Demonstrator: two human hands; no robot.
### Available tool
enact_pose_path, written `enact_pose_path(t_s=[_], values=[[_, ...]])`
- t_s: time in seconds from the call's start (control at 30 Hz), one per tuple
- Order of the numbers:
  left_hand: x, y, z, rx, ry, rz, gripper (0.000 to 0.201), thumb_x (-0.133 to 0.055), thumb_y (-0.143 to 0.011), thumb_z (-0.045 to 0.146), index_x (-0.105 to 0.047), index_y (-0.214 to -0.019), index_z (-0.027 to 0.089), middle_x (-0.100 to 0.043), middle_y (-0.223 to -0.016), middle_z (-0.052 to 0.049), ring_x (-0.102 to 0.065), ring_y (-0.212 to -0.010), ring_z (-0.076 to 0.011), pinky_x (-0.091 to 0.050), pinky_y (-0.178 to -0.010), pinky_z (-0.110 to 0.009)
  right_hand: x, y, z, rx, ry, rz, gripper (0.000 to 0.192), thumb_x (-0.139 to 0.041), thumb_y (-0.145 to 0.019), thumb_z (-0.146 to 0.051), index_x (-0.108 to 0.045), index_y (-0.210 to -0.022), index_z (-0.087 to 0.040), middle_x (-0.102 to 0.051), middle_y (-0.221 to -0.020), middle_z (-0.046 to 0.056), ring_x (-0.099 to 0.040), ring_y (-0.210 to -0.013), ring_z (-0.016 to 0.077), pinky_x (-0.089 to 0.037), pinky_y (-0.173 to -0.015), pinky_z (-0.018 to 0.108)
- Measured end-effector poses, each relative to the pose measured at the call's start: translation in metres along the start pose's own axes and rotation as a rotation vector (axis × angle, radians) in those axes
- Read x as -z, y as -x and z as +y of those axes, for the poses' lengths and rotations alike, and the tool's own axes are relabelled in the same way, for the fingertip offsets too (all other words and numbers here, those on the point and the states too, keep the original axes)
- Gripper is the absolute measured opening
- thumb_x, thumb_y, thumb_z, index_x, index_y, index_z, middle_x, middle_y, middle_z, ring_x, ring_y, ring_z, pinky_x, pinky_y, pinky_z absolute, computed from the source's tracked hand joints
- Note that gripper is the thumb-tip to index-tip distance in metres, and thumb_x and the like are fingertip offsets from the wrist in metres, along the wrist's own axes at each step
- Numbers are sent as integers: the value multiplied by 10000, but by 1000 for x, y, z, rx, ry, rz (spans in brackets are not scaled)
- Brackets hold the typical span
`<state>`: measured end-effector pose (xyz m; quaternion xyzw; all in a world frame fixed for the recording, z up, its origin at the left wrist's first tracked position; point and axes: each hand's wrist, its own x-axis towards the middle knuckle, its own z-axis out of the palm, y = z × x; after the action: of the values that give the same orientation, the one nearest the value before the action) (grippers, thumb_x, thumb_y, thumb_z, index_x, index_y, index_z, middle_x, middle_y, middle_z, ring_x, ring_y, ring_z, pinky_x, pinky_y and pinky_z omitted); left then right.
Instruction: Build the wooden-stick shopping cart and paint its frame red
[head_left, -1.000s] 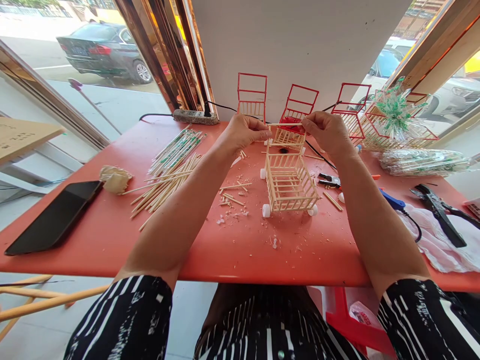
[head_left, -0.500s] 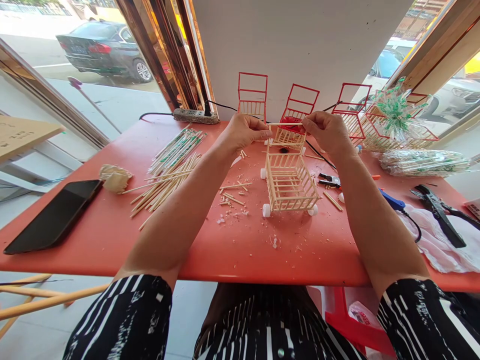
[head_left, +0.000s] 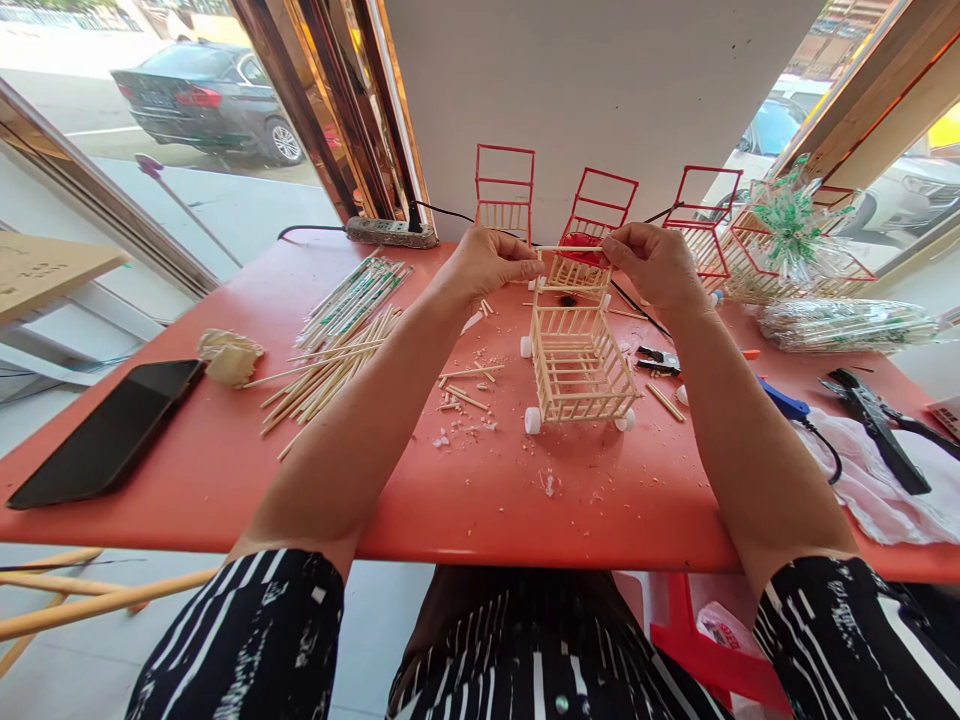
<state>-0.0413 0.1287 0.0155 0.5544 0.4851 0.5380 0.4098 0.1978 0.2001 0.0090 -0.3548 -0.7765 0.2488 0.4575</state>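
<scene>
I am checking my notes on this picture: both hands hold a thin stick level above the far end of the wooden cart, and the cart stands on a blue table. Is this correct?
Not quite: the table is red, not blue, as the head view shows. The rest stands: the left hand and the right hand hold the thin stick level above the far end of the wooden cart.

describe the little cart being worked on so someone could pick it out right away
On the red table, look at the middle, just below the two hands. The bare wooden stick cart stands there on white wheels. The carts along the back wall have red frames; this one has none.
</scene>
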Motion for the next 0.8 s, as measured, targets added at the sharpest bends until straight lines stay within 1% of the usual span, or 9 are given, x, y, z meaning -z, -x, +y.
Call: enact_pose_path(t_s=[0.1,0.23,0.43,0.67,0.8], values=[[0,0,0,9,12,0,180,-892,-655,73,-718,-650,121,-663,-612,-2,-630,-667,-98,-552,-736,-253,0,-2,2,1,-20,-2,225,-764,-918,-364,-679,-768,-219,-653,-778,11,-582,-734,129,-517,-722,324],[0,-1,-1,3,23,0,186,-902,-655,83,-721,-656,125,-664,-609,0,-633,-667,-99,-550,-732,-251,0,-2,5,-4,-14,7,223,-768,-913,-388,-687,-782,-228,-650,-785,10,-596,-755,137,-532,-729,332],[1,-3,-4,-21,16,-2,170,-898,-657,83,-736,-687,125,-678,-621,-3,-630,-658,-99,-553,-723,-246,0,-1,2,-14,-12,13,193,-765,-915,-340,-693,-780,-222,-666,-794,13,-602,-747,133,-539,-752,343],[1,-4,-4,-35,9,1,164,-863,-673,35,-724,-664,122,-668,-610,-5,-644,-664,-110,-560,-733,-257,0,-1,3,-14,33,-6,260,-749,-933,-461,-703,-830,-227,-664,-809,22,-636,-800,151,-553,-751,332],[1,-4,-4,-32,5,1,171,-866,-676,44,-721,-659,132,-665,-606,0,-644,-669,-111,-565,-726,-252,1,-1,3,-9,31,-9,248,-753,-928,-444,-702,-818,-229,-663,-804,24,-634,-796,156,-556,-757,347]])
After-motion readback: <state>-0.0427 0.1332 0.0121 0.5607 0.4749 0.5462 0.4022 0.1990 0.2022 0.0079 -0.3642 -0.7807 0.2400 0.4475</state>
